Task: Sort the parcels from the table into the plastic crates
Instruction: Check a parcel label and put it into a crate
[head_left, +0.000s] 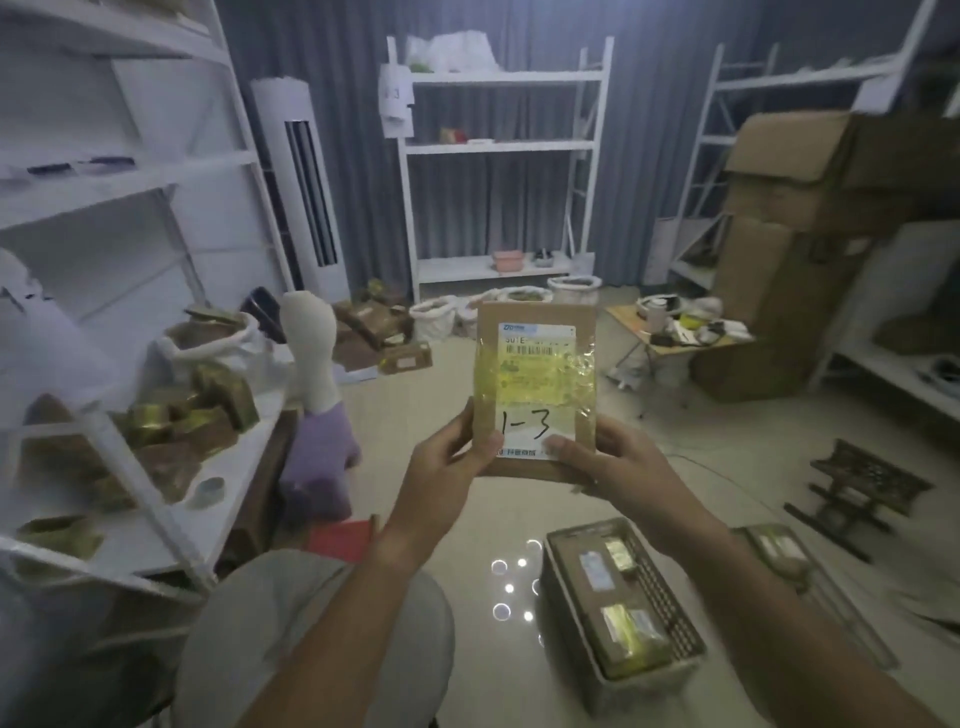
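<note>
I hold a flat brown cardboard parcel (535, 384) upright in front of me, its white label taped over in yellow and marked "1-3" by hand. My left hand (452, 457) grips its lower left edge, thumb on the front. My right hand (608, 457) grips the lower right edge the same way. Below my right arm a grey plastic crate (675, 597) stands on the floor with several brown parcels inside. A second crate (779, 551) with a parcel in it lies further right, partly hidden by my arm.
A white shelf unit (171, 525) at the left carries several brown parcels (197, 415). More parcels and white sacks (431, 317) sit on the floor by the back shelving (498, 150). Stacked cardboard boxes (795, 260) and a small cluttered table (670, 332) stand at the right. A dark wooden stand (862, 488) lies on the floor.
</note>
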